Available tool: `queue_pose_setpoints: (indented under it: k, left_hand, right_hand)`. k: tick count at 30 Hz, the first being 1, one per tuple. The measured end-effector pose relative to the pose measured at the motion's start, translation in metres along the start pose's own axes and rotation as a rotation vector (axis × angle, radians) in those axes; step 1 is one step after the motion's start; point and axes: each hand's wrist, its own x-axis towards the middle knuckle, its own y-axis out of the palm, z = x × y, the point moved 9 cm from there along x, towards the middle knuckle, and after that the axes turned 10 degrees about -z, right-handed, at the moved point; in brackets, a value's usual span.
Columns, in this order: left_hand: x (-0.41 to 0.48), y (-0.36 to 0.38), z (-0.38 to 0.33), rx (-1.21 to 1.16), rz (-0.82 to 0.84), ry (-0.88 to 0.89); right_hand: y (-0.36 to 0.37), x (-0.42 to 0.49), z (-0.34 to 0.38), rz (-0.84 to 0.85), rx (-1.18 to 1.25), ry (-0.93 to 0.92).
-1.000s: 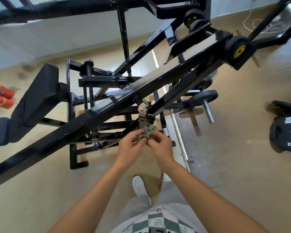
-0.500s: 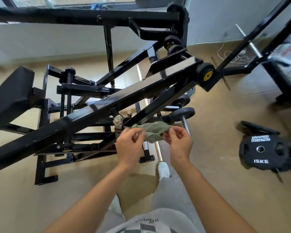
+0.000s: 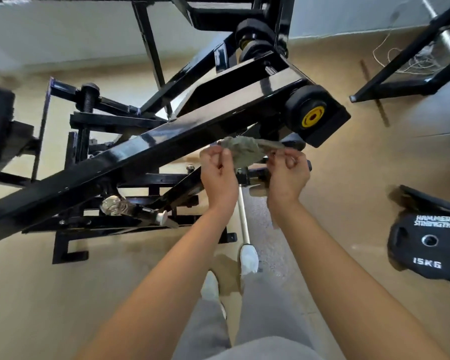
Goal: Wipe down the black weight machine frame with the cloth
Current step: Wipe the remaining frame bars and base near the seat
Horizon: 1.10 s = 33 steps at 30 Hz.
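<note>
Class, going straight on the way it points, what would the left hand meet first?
Probably the glossy black sloping beam of the weight machine frame, just beyond the left hand pinching the crumpled grey-green cloth; depth unclear.

Landmark: black weight plate (image 3: 426,245), lying low on the floor, white lettering "HAMMER STRENGTH" and "15KG" facing up. The floor (image 3: 348,183) was tan, smooth and slightly glossy, with a faint seam line beyond the plate. Well beyond the plate stood a second black stand (image 3: 410,81), and a chrome bar (image 3: 449,42) slanted across it. A loose white cord (image 3: 386,51) lay tangled beside that stand. Behind the stand was a grey-blue wall (image 3: 348,14); far left of the plate was a pale off-white wall (image 3: 63,35). Light was even, with a soft shadow at the plate's left edge.
</note>
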Motion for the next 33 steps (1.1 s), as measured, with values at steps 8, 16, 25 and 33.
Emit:
queue_pose_setpoints:
  k: [8, 16, 25, 33]
  left_hand:
    - [0.017, 0.047, 0.020, 0.346, 0.326, 0.408]
    - [0.024, 0.030, 0.043, 0.473, 0.261, 0.565]
    - [0.006, 0.070, 0.001, 0.411, 0.339, 0.801]
    - [0.011, 0.071, 0.009, 0.477, 0.336, 0.862]
  right_hand:
    - [0.010, 0.006, -0.027, 0.056, 0.022, -0.023]
    - [0.027, -0.015, -0.050, 0.254, -0.107, -0.122]
    - [0.021, -0.003, -0.018, 0.212, 0.063, -0.259]
    - [0.022, 0.019, -0.020, 0.225, 0.153, -0.174]
